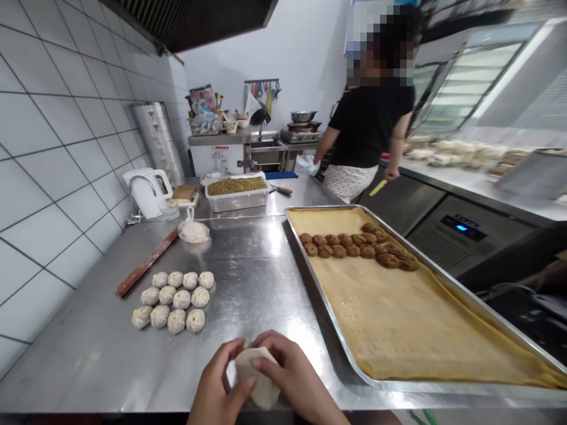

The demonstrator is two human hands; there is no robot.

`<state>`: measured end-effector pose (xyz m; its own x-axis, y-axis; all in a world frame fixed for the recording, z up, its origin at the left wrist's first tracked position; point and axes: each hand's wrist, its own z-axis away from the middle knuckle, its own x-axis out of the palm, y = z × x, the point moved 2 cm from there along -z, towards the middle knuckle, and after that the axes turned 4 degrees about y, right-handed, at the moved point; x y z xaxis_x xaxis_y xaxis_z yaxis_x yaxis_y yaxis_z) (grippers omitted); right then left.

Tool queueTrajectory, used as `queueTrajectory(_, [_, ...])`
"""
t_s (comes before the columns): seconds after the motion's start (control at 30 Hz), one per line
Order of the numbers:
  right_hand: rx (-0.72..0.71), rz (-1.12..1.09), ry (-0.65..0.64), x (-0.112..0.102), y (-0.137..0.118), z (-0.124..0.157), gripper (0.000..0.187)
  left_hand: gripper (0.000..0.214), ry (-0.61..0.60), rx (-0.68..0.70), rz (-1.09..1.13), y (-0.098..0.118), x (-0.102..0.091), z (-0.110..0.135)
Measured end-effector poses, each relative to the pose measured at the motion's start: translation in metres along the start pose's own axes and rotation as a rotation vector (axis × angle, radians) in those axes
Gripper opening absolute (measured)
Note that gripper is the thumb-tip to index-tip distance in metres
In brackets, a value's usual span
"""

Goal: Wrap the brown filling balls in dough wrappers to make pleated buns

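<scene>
Between my two hands is a piece of pale dough (257, 378), held just above the near edge of the steel table. My left hand (221, 378) grips its left side, the thumb pressed against the lower front. On the other side my right hand (292, 375) is closed round the dough, with its thumb lying across the front face. Whether anything is inside the dough is hidden. Left of my hands, several pleated buns (181, 300) sit in rows on the table. A wooden rolling pin (148, 262) lies behind them, beside a tied plastic bag of something white (194, 232).
A large metal tray (349, 348) lined with yellowish cloth stands at the right, with several brown round cakes (339, 251). Farther back are a tub of chopped filling (237, 195) and a white kettle (148, 192). A person (372, 118) in black holds a yellow-bladed tool (378, 187).
</scene>
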<state>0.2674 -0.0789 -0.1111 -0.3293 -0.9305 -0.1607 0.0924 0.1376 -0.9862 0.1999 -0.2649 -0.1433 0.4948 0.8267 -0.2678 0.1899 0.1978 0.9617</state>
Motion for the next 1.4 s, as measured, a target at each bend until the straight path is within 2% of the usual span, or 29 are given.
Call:
queueTrajectory(0.1, [0.165,-0.3,0.129,0.01,0.01,0.017,0.034,0.05,-0.043,-0.258,0.317,0.008,0.011,0.002])
queueTrajectory(0.17, [0.202,-0.386,0.176,0.015,0.014,0.025,0.04,0.052,0.012,-0.326,0.369,0.016,0.014,0.004])
queueTrajectory(0.33, [0.186,-0.33,0.261,0.026,0.013,0.037,0.048,0.057,0.21,-0.279,0.164,0.034,0.02,0.011])
queueTrajectory(0.47, [0.192,-0.26,0.393,0.028,0.016,0.041,0.051,0.057,0.329,-0.318,0.102,0.034,0.021,0.012])
queueTrajectory(0.57, [0.151,-0.275,0.439,0.024,0.019,0.04,0.049,0.055,0.307,-0.332,0.261,0.032,0.024,0.008])
queueTrajectory(0.63, [0.143,-0.319,0.393,0.023,0.02,0.038,0.048,0.056,0.269,-0.3,0.32,0.031,0.026,0.006])
queueTrajectory(0.7, [0.158,-0.333,0.31,0.025,0.021,0.036,0.047,0.056,0.27,-0.26,0.242,0.029,0.026,0.006])
queueTrajectory(0.77, [0.174,-0.288,0.279,0.027,0.023,0.035,0.047,0.054,0.308,-0.227,0.1,0.026,0.023,0.007])
queueTrajectory(0.87, [0.174,-0.214,0.373,0.031,0.027,0.036,0.048,0.054,0.373,-0.235,0.004,0.016,0.016,0.006])
queueTrajectory(0.97, [0.16,-0.204,0.468,0.033,0.03,0.037,0.049,0.059,0.303,-0.321,0.084,0.003,0.011,0.001])
queueTrajectory(1.03, [0.152,-0.212,0.459,0.032,0.03,0.037,0.048,0.061,0.224,-0.339,0.125,-0.002,0.008,-0.004])
queueTrajectory(1.1, [0.133,-0.202,0.384,0.031,0.029,0.035,0.046,0.06,0.228,-0.27,0.056,-0.002,0.004,-0.007])
queueTrajectory(1.17, [0.115,-0.177,0.316,0.031,0.028,0.034,0.045,0.055,0.28,-0.131,-0.086,0.003,0.001,-0.006])
queueTrajectory(1.23, [0.112,-0.18,0.309,0.031,0.03,0.036,0.046,0.045,0.271,-0.062,-0.148,0.009,0.003,-0.001])
queueTrajectory(1.4, [0.08,-0.258,0.318,0.043,0.041,0.054,0.049,0.047,-0.019,-0.344,0.274,0.012,0.025,0.009])
